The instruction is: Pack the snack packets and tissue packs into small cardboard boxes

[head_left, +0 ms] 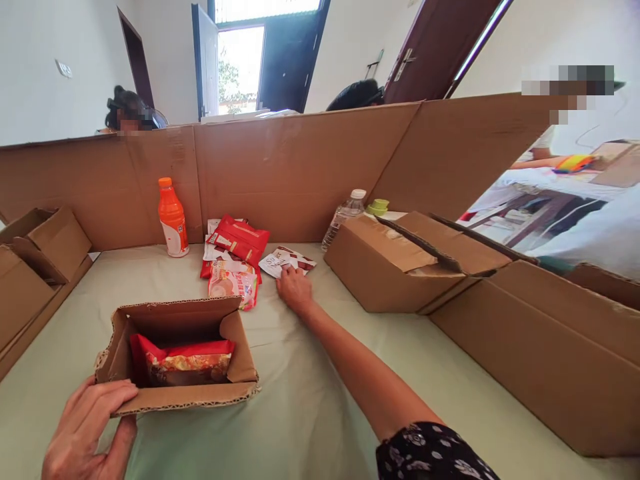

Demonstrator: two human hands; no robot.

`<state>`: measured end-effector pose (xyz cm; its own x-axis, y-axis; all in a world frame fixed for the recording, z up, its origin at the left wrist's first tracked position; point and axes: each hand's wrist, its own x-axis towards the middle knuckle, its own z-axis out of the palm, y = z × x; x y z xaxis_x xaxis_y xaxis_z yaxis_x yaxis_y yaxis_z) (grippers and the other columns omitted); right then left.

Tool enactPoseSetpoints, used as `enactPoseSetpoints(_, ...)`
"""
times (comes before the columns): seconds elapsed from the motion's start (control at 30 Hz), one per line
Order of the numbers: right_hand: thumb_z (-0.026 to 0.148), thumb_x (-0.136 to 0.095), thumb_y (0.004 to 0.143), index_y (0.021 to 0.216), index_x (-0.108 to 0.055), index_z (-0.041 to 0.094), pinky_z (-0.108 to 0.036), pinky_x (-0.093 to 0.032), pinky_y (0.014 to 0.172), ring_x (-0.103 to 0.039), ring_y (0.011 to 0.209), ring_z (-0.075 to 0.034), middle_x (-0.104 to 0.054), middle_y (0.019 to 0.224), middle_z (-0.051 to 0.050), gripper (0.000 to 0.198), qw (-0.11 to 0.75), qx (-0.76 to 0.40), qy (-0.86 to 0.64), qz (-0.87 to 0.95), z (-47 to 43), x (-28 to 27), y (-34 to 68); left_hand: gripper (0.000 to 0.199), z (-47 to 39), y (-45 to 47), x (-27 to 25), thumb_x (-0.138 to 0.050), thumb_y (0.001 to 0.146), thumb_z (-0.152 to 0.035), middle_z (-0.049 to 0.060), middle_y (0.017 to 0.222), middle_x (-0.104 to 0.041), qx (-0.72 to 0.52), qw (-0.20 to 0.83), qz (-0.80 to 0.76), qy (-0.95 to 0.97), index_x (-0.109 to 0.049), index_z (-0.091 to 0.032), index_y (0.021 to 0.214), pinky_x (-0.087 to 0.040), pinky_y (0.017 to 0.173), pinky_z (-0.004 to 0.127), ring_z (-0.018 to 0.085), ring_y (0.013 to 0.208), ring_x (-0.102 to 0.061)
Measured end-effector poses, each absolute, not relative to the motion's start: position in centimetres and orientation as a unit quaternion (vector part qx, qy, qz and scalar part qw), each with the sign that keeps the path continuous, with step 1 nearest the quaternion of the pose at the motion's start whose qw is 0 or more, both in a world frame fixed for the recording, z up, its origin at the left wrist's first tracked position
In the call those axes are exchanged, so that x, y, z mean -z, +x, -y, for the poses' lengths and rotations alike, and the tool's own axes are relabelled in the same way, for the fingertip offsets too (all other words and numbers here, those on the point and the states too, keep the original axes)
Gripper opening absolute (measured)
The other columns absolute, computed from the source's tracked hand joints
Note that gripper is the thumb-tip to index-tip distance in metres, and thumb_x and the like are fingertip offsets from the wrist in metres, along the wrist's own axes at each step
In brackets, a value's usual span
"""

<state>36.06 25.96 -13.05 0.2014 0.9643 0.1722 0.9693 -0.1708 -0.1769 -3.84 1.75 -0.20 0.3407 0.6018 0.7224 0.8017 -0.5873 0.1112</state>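
My left hand [93, 427] grips the near left edge of a small open cardboard box [185, 399], fingers over the rim and thumb below. Inside the box lies a red food packet [190, 360] with a picture on its front. Farther off, my right hand [295, 287] is at the near edge of a white and brown sachet [287, 260], its fingers closed on it; the fingertips are partly hidden. Left of that sachet is a pile of packets: a red packet [240, 239] on top and a pink and white packet [235, 283] in front.
An orange-capped bottle [173, 217] stands behind the box. At right are a clear bottle [344, 217], a green container [379, 205] and large cardboard boxes [540, 340]. More boxes [45, 253] are at left. A tall cardboard screen [300, 177] borders the table; other people are beyond it.
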Motion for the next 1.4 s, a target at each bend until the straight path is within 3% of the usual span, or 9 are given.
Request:
enactPoseSetpoints(0.27, 0.01, -0.04, 0.095, 0.117, -0.07, 0.01, -0.044, -0.048, 0.095, -0.061, 0.117, -0.032, -0.067, 0.124, -0.025, 0.037, 0.082, 0.028, -0.732, 0.676, -23.5, 12.2, 36.1, 0.018, -1.2, -3.6, 0.3, -0.054, 0.094, -0.013, -0.002, 0.091, -0.075, 0.384, 0.142, 0.436, -0.801, -0.064, -0.024, 0.103, -0.047, 0.1, 0.035, 0.015, 0.083, -0.071)
enactPoseSetpoints(0.5, 0.017, -0.032, 0.098, 0.126, -0.068, 0.017, -0.043, -0.047, 0.099, -0.064, 0.112, -0.03, -0.073, 0.121, -0.016, 0.046, 0.17, 0.048, -0.722, 0.669, -17.4, 11.7, 37.7, 0.018, -1.1, -4.0, 0.9, -0.055, 0.093, -0.014, -0.002, 0.091, -0.074, 0.403, 0.134, 0.43, -0.797, -0.064, -0.024, 0.104, -0.045, 0.103, 0.036, 0.016, 0.083, -0.071)
enactPoseSetpoints(0.7, 0.019, -0.038, 0.095, 0.103, -0.073, 0.022, -0.041, -0.048, 0.104, -0.064, 0.116, -0.026, -0.073, 0.123, -0.011, 0.036, 0.23, 0.024, -0.639, 0.734, -12.4, 13.2, 36.2, 0.019, -1.0, -4.4, 1.8, -0.056, 0.093, -0.014, 0.0, 0.094, -0.073, 0.409, 0.124, 0.433, -0.794, -0.064, -0.024, 0.106, -0.044, 0.105, 0.038, 0.018, 0.086, -0.07)
enactPoseSetpoints(0.9, 0.019, -0.043, 0.094, 0.094, -0.072, 0.02, -0.04, -0.051, 0.096, -0.066, 0.112, -0.026, -0.074, 0.118, -0.014, 0.029, 0.256, -0.015, -0.59, 0.766, -8.2, 15.0, 33.2, 0.019, -0.4, -4.3, 1.3, -0.054, 0.095, -0.014, 0.0, 0.095, -0.073, 0.404, 0.108, 0.431, -0.8, -0.064, -0.025, 0.107, -0.045, 0.103, 0.039, 0.018, 0.087, -0.07)
enactPoseSetpoints(1.03, 0.022, -0.043, 0.097, 0.099, -0.072, 0.02, -0.041, -0.051, 0.092, -0.069, 0.101, -0.026, -0.076, 0.109, -0.012, 0.03, 0.252, -0.03, -0.612, 0.749, -8.4, 14.3, 33.3, 0.016, -0.5, -4.1, 0.8, -0.055, 0.095, -0.016, -0.001, 0.093, -0.073, 0.408, 0.121, 0.423, -0.8, -0.064, -0.026, 0.105, -0.047, 0.096, 0.037, 0.018, 0.084, -0.069)
enactPoseSetpoints(1.17, 0.025, -0.05, 0.093, 0.113, -0.071, 0.022, -0.042, -0.047, 0.1, -0.061, 0.122, -0.028, -0.07, 0.13, -0.011, 0.029, 0.211, -0.047, -0.641, 0.737, -10.8, 13.2, 34.2, 0.016, -0.6, -4.0, 0.8, -0.055, 0.095, -0.014, 0.0, 0.092, -0.073, 0.409, 0.123, 0.418, -0.802, -0.064, -0.024, 0.104, -0.046, 0.095, 0.037, 0.018, 0.084, -0.068)
enactPoseSetpoints(1.3, 0.032, -0.06, 0.088, 0.138, -0.06, 0.019, -0.046, -0.043, 0.107, -0.048, 0.139, -0.033, -0.053, 0.152, -0.015, 0.052, 0.145, -0.078, -0.67, 0.724, -13.9, 12.4, 34.6, 0.017, -0.4, -4.0, 0.9, -0.054, 0.095, -0.013, 0.001, 0.094, -0.072, 0.401, 0.124, 0.426, -0.802, -0.063, -0.023, 0.105, -0.047, 0.094, 0.037, 0.018, 0.087, -0.068)
enactPoseSetpoints(1.4, 0.04, -0.065, 0.086, 0.146, -0.053, 0.017, -0.048, -0.04, 0.109, -0.044, 0.143, -0.036, -0.045, 0.157, -0.019, 0.065, 0.102, -0.106, -0.681, 0.717, -15.7, 11.6, 34.6, 0.018, -0.3, -3.9, 0.8, -0.053, 0.095, -0.013, 0.001, 0.093, -0.073, 0.396, 0.125, 0.426, -0.804, -0.063, -0.023, 0.105, -0.046, 0.096, 0.037, 0.018, 0.086, -0.068)
